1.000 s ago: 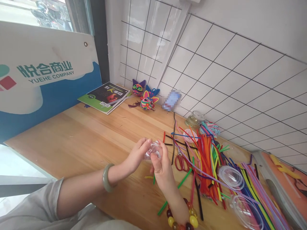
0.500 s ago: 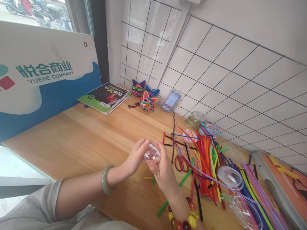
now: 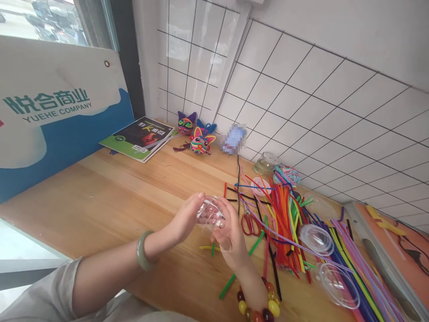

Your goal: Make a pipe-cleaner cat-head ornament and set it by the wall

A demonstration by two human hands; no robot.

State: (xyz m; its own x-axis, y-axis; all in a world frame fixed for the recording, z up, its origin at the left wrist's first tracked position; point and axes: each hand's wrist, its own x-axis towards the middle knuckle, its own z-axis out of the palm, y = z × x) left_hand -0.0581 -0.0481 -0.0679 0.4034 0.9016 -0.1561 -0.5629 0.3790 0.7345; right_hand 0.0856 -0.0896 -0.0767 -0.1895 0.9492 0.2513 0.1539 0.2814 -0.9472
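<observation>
A clear, shiny plastic piece [image 3: 211,211] is held between both hands above the wooden table [image 3: 134,197]. My left hand [image 3: 187,218], with a pale green bangle at the wrist, curves round its left side. My right hand [image 3: 230,228], wearing a bracelet of large beads, wraps its right side, thumb bent in front. Just right of my right hand lie red-handled scissors [image 3: 250,223] and a spread of colourful pipe cleaners [image 3: 284,219]. The exact shape of the plastic piece is partly hidden by the fingers.
Small colourful animal-faced ornaments [image 3: 200,142] and a book [image 3: 139,137] are at the back, near a blurred phone [image 3: 233,139]. A glass jar [image 3: 265,163] stands by the wall grid. Clear tubing coils [image 3: 317,239] lie at the right; a printed board [image 3: 63,120] stands left.
The hands have opened slightly wider around the clear plastic piece, so more of it shows. The whole view has shifted a little, with the scene moving left.
</observation>
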